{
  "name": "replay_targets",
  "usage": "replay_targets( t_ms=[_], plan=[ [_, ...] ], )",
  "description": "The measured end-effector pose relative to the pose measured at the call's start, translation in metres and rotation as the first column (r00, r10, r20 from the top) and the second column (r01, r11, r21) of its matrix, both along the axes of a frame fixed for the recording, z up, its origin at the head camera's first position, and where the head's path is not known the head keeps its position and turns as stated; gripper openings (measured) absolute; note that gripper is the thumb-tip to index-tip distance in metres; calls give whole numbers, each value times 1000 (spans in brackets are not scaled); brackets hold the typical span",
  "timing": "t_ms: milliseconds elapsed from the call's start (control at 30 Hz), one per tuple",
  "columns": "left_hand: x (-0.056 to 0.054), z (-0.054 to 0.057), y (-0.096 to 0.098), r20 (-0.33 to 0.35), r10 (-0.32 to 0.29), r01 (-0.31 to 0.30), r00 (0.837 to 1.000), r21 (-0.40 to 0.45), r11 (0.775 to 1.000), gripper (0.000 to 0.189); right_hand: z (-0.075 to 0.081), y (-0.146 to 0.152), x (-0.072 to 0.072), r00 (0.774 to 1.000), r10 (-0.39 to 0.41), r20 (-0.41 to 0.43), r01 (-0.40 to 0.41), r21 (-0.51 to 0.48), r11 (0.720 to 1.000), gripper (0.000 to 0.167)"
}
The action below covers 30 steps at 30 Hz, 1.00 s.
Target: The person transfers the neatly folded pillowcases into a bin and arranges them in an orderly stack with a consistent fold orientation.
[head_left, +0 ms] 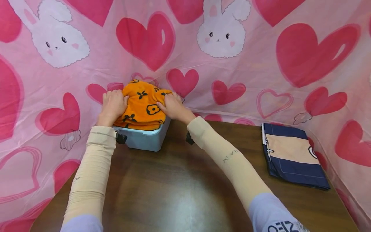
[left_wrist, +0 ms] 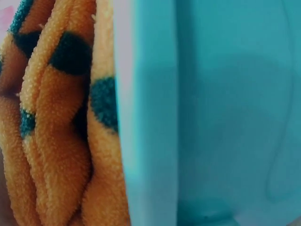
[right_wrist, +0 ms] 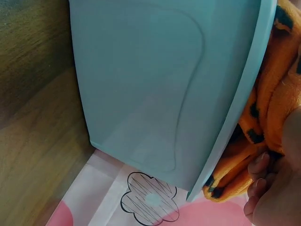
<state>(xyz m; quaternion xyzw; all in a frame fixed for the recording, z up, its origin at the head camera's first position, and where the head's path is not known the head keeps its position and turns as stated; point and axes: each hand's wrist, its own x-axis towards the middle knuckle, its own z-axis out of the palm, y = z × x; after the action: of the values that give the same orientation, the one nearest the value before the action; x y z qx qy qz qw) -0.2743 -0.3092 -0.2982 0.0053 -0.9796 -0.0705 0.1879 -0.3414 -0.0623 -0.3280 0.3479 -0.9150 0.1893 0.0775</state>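
A folded orange plush cloth (head_left: pixel 142 106) with dark flower patterns sits in the top of a light blue plastic bin (head_left: pixel 145 140), bulging above its rim. My left hand (head_left: pixel 113 104) grips the cloth's left side, thumb toward the middle. On the opposite side my right hand (head_left: pixel 173 105) holds the cloth, its fingers (right_wrist: pixel 257 183) curled in at the folds in the right wrist view. Close up in the left wrist view, several layers of the cloth (left_wrist: pixel 61 132) press against the rim of the bin (left_wrist: pixel 150 117); the left hand is out of that picture.
The bin stands at the back left of a brown wooden table (head_left: pixel 179 187), close to a pink curtain (head_left: pixel 232 71) printed with hearts and rabbits. A folded navy and beige cloth (head_left: pixel 294 154) lies on the table's right side.
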Motion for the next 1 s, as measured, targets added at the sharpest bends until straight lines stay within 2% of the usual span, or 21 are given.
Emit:
replay_targets(
  t_ms=[500, 1000],
  plan=[
    [-2, -6, -1, 84, -8, 10, 996, -18, 1000, 41, -4, -6, 5, 999, -17, -29, 20, 86, 996, 42],
    [-5, -17, 2, 158, 7, -2, 987, -32, 999, 44, -8, -16, 8, 998, -63, -15, 64, 152, 986, 42]
  ],
)
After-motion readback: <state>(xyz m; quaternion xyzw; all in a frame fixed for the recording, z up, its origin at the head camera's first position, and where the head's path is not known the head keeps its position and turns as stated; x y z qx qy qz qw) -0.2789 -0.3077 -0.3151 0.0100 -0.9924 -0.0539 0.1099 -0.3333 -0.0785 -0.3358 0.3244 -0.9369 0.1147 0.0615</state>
